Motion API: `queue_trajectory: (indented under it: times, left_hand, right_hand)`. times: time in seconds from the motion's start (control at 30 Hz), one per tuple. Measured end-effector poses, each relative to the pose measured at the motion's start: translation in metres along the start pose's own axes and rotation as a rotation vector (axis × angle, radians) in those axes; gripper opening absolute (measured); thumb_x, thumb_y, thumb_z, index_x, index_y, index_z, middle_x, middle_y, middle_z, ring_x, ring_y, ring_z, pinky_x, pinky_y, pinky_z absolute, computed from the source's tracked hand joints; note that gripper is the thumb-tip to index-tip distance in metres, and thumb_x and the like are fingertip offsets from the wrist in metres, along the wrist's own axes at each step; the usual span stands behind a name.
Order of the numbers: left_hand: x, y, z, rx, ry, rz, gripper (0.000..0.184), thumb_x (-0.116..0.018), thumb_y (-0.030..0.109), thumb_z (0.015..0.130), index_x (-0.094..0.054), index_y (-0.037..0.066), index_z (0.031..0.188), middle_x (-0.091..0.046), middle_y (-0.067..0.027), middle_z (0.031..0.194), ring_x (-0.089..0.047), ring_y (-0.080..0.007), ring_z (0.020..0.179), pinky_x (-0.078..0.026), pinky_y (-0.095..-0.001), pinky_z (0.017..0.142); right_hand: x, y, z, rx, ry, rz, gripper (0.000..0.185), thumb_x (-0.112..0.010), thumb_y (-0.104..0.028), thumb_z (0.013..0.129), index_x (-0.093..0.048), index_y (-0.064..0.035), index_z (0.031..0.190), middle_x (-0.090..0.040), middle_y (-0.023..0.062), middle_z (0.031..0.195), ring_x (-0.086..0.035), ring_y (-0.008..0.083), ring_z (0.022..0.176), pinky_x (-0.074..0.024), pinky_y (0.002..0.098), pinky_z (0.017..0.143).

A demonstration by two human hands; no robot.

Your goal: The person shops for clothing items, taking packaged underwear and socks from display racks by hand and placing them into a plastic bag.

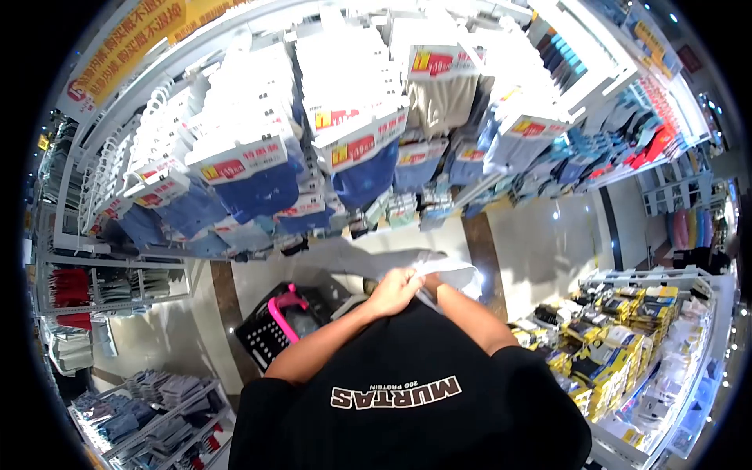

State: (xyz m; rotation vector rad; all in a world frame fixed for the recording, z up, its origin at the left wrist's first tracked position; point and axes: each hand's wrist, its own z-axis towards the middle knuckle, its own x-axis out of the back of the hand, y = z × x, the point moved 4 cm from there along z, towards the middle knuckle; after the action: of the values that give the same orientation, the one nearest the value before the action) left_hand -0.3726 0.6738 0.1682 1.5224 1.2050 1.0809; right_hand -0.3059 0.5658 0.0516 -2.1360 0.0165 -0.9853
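My left hand [394, 292] is closed in front of the black shirt, its fingers pinched together at the near edge of a thin white piece [458, 274]. Whether that piece is cloth, paper or plastic I cannot make out. Close beside it, my right hand [432, 283] is partly covered by the white piece, and its fingers are hidden. On the floor to the left, below my left forearm, stands a black shopping basket [258, 333] with a pink handle [288, 301] and dark contents.
Ahead, a rack holds several rows of hanging packs [364, 172] with price cards [359, 149]. At right is a bin [697, 376] of yellow-and-black packs [611, 360]. Folded clothes [117, 415] fill a low shelf at lower left. Shiny floor [540, 251] lies between them.
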Motion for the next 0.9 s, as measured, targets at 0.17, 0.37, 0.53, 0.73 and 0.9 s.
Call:
queue_trajectory:
  times: [0.17, 0.37, 0.53, 0.73, 0.9]
  left_hand:
    - [-0.004, 0.001, 0.004, -0.030, -0.044, 0.068, 0.040, -0.054, 0.031, 0.093, -0.053, -0.002, 0.071, -0.048, -0.0108, 0.056, -0.045, -0.0171, 0.055, -0.040, -0.0396, 0.054]
    - [0.006, 0.018, -0.005, 0.017, -0.016, 0.112, 0.038, -0.055, 0.027, 0.096, -0.052, 0.000, 0.069, -0.043, -0.0009, 0.058, -0.040, -0.0088, 0.057, -0.036, -0.0336, 0.052]
    - [0.010, 0.015, -0.004, -0.009, -0.001, 0.057, 0.037, -0.055, 0.026, 0.096, -0.051, -0.001, 0.070, -0.042, -0.0017, 0.058, -0.040, -0.0097, 0.058, -0.036, -0.0341, 0.053]
    - [0.003, 0.009, 0.001, -0.045, -0.027, 0.071, 0.035, -0.054, 0.025, 0.096, -0.053, -0.001, 0.071, -0.042, 0.0000, 0.059, -0.040, -0.0079, 0.059, -0.036, -0.0327, 0.053]
    - [-0.002, 0.015, -0.001, -0.050, -0.072, -0.019, 0.041, -0.055, 0.031, 0.094, -0.045, 0.000, 0.068, -0.037, -0.0042, 0.057, -0.038, -0.0119, 0.056, -0.036, -0.0378, 0.054]
  right_hand:
    - [-0.017, 0.015, 0.003, -0.041, -0.031, 0.019, 0.033, -0.063, -0.034, 0.085, -0.071, -0.0041, 0.097, -0.071, 0.0132, 0.098, -0.066, 0.0254, 0.088, -0.0499, 0.0390, 0.077]
    - [-0.021, 0.024, 0.008, -0.075, -0.054, 0.031, 0.034, -0.063, -0.035, 0.085, -0.071, -0.0040, 0.096, -0.071, 0.0133, 0.098, -0.067, 0.0256, 0.088, -0.0500, 0.0389, 0.077]
    - [-0.024, 0.035, 0.012, -0.094, -0.072, 0.045, 0.035, -0.064, -0.036, 0.084, -0.071, -0.0039, 0.096, -0.071, 0.0134, 0.099, -0.067, 0.0258, 0.088, -0.0500, 0.0388, 0.078]
    - [-0.027, 0.053, 0.008, -0.129, -0.121, 0.077, 0.036, -0.064, -0.037, 0.084, -0.071, -0.0038, 0.096, -0.071, 0.0135, 0.100, -0.067, 0.0260, 0.088, -0.0501, 0.0386, 0.078]
    - [-0.030, 0.071, 0.013, -0.158, -0.186, 0.130, 0.037, -0.064, -0.038, 0.083, -0.071, -0.0037, 0.096, -0.071, 0.0136, 0.100, -0.067, 0.0262, 0.088, -0.0502, 0.0385, 0.078]
